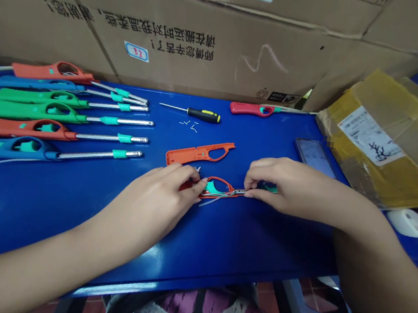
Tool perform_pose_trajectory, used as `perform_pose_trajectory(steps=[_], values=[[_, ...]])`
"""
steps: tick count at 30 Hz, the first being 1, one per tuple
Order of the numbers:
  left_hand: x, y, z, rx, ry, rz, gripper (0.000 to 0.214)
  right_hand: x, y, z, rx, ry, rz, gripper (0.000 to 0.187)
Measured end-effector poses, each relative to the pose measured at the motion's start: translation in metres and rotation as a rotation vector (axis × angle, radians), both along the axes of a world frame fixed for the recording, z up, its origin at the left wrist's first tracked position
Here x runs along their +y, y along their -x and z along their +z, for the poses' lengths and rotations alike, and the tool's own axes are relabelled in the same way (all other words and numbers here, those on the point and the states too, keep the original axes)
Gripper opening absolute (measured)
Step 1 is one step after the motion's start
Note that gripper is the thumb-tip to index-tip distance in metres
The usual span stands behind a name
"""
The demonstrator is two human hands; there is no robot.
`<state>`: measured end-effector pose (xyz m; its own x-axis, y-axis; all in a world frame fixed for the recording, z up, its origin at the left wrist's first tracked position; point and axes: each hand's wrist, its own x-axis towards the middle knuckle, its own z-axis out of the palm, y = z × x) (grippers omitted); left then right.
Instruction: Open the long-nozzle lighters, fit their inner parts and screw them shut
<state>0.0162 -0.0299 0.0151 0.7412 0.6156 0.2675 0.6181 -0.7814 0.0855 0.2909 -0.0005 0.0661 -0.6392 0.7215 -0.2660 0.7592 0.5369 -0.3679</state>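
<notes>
An opened orange lighter [228, 182] with a green trigger and thin wires lies in front of me on the blue table. My left hand [170, 190] grips its handle end, with thumb and fingers closed. Around the metal tube at the other end, my right hand [275, 183] is pinched; a bit of green shows behind its fingers. The loose orange shell half [194, 154] rests just beyond my left hand, inner side up. What lies inside the handle is mostly hidden by my left fingers.
Several long lighters [28, 128] lie in a row at left. A screwdriver [204, 115] and several small screws [190, 123] lie farther back, near a red lighter [249, 109]. At right are a phone [315, 155], a taped carton [401, 172] and a white mouse-like object [409, 222]. Cardboard [195, 5] stands behind.
</notes>
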Motion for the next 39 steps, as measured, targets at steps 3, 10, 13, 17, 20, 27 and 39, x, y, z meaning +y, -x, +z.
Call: perform_pose_trajectory(steps=[3, 10, 13, 17, 20, 27, 39], values=[[0.0, 0.0, 0.001, -0.001, 0.004, 0.005, 0.028, 0.001, 0.001, -0.002, 0.067, 0.045, -0.035, 0.022], [0.0, 0.0, 0.001, -0.014, 0.01, 0.008, 0.028, 0.006, 0.012, -0.012, 0.175, 0.175, -0.102, 0.021], [-0.001, 0.0, 0.001, -0.01, 0.01, 0.0, 0.029, 0.008, 0.012, -0.012, 0.213, 0.208, -0.16, 0.019], [-0.001, 0.001, 0.0, -0.005, 0.008, 0.005, 0.029, 0.007, 0.007, -0.007, 0.189, 0.189, -0.172, 0.024], [-0.001, 0.001, 0.0, -0.005, 0.017, 0.015, 0.029, 0.006, 0.005, -0.003, 0.118, 0.183, -0.108, 0.013], [0.0, 0.0, -0.001, -0.021, -0.008, 0.012, 0.026, 0.004, 0.005, 0.001, 0.099, 0.228, -0.128, 0.011], [0.0, 0.001, -0.003, -0.038, -0.01, -0.003, 0.027, 0.006, 0.004, 0.001, 0.143, 0.254, -0.158, 0.01]])
